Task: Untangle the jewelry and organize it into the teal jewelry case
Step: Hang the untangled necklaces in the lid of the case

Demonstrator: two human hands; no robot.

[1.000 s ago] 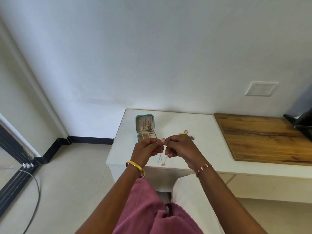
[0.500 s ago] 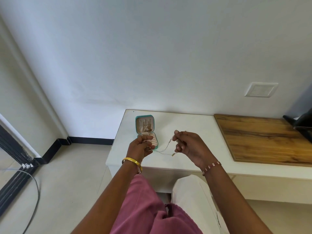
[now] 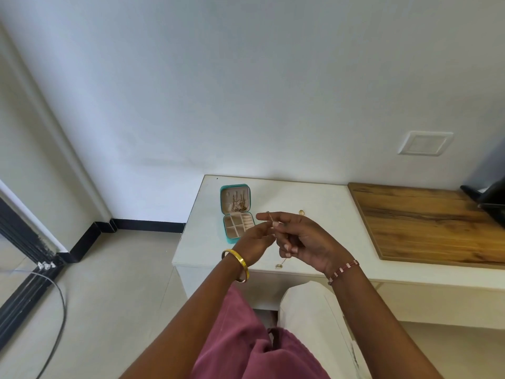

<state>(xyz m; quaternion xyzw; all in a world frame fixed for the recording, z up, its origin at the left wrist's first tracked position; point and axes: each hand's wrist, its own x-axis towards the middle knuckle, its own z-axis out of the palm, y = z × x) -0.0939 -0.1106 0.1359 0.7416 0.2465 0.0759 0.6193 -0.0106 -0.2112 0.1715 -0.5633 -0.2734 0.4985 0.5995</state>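
Head view showed us mid-frame: our right hand (image 3: pixel 303 239) pinched a thin chain (image 3: pixel 281 250), pendant dangling below; our left hand (image 3: pixel 255 237) pinched it too, we judged. Untangling seemed underway; next called for laying it into the open teal case (image 3: pixel 235 213), upper left of our hands.

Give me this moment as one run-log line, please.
step: untangling | right hand: pinches thin chain, pendant dangling | left hand: at chain, grip unclear | teal jewelry case: open on white table
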